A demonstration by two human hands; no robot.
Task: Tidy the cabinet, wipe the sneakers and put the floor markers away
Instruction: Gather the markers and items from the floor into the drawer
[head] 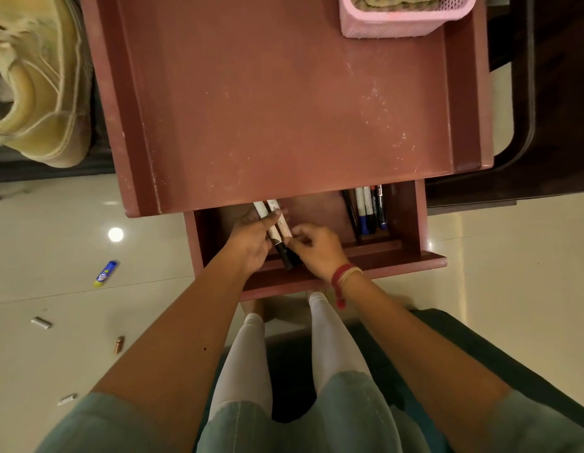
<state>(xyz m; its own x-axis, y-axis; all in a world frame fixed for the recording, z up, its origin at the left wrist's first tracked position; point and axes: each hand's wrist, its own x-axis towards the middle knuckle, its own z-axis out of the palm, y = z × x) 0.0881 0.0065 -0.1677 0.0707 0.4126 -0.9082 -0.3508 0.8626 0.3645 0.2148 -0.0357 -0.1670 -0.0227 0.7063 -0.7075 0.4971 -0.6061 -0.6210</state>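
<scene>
A reddish-brown cabinet [284, 103] stands below me with its drawer [411, 220] pulled open. My left hand [251, 240] grips a small bundle of white markers with black caps [277, 223] over the drawer's left half. My right hand [313, 248] pinches the lower part of the same bundle from the right. Several more markers [369, 207] lie side by side in the drawer's right corner. A beige sneaker [32, 80] sits at the far left on a dark shelf.
A pink mesh basket [398, 18] holding cloth stands on the cabinet's back right. On the pale tiled floor at left lie a blue-and-yellow glue stick [105, 273], two silver caps [41, 322] and a copper-coloured tube [119, 344]. Dark furniture [545, 125] borders the right.
</scene>
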